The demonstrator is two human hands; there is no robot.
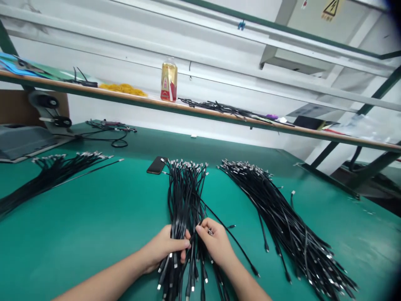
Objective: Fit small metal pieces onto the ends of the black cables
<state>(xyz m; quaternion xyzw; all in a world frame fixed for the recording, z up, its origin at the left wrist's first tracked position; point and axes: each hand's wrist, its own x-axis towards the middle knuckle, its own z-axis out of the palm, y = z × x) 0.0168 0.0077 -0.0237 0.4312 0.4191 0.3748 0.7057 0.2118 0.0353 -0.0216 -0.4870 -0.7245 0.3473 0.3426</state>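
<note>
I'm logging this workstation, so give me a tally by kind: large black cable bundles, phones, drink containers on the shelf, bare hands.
Left cable bundle, middle cable bundle, right cable bundle: 3
Phone: 1
Drink container: 1
Left hand, right hand: 2
Total: 7

Green table (103,225): left cable bundle (44,181), middle cable bundle (183,192), right cable bundle (277,209), dark phone (156,165).
</note>
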